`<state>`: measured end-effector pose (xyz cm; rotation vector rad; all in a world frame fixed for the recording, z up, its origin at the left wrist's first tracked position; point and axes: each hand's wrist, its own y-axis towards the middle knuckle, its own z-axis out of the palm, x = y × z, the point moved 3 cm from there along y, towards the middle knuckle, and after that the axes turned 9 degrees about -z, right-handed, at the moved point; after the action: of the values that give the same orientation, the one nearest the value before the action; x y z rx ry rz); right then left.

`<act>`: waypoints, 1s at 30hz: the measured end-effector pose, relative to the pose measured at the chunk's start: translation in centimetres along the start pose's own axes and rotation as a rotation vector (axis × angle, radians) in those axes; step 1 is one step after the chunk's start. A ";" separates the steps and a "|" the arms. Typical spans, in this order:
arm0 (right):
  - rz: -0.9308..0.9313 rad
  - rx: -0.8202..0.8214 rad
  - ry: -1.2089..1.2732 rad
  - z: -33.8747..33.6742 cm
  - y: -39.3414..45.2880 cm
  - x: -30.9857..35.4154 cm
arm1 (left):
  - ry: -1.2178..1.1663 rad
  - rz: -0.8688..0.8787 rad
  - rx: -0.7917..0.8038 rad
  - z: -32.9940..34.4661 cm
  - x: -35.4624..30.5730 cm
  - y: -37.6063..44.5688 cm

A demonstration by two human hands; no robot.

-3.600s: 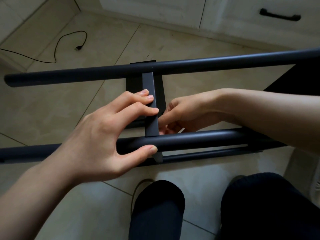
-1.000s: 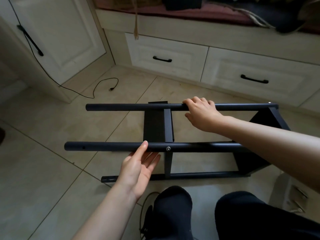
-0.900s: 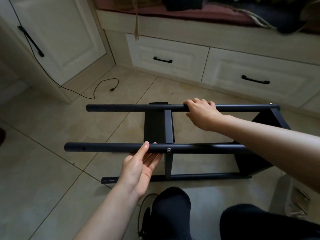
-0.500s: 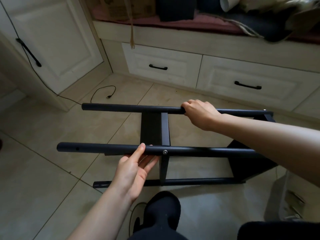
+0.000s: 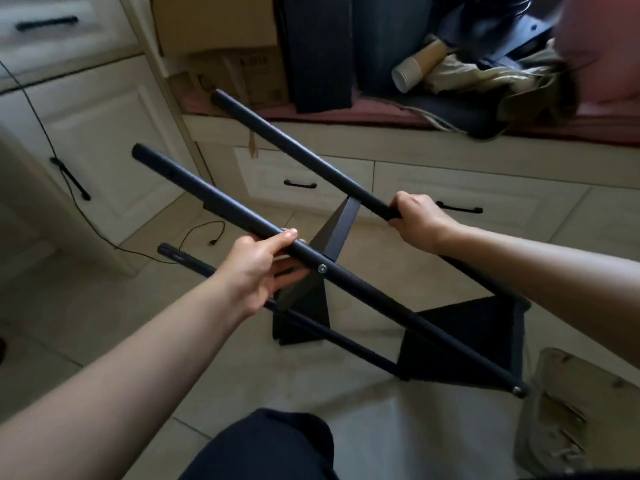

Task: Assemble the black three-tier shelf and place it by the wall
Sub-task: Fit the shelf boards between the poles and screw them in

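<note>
Both hands (left hand [image 5: 258, 268], right hand [image 5: 417, 220]) grasp tilted shelf [image 5: 346, 282].

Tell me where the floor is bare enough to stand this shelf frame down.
Bare tile lies left of the shelf frame, between the cable and the left hand, and in front of the drawers. Crowded: the bench above is piled with boxes and cloth, and packaging sits lower right.

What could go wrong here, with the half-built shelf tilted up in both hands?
The raised pole ends point at the cardboard box and paper cups on the bench; swinging further could knock them. The third tier is not fitted, so the free ends may flex. The cable lies on the floor beside the frame and could snag.
</note>
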<state>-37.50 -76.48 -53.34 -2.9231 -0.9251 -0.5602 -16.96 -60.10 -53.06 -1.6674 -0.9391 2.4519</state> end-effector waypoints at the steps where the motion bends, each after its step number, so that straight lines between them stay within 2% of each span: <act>1: 0.035 -0.021 0.031 -0.5 -0.5 -0.4 | 0.060 0.011 0.015 0.7 -0.8 0.0; 12: 0.330 -0.101 0.364 -3.6 -10.8 -4.6 | 0.469 0.049 0.223 8.1 -3.5 -2.7; 20: 0.372 0.074 0.495 -4.4 -18.0 -4.7 | 0.677 0.119 0.315 10.7 -1.7 -5.9; 25: 0.382 0.025 0.619 -5.5 -20.2 -4.7 | 0.735 0.243 0.283 12.3 0.0 -8.1; 30: 0.402 0.116 0.698 -5.7 -21.7 -4.2 | 0.759 0.353 0.223 12.0 1.4 -9.3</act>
<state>-54.77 -61.70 -51.29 -2.3975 -0.2659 -1.2974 -30.60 -57.49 -46.74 -2.5186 -0.2789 1.6881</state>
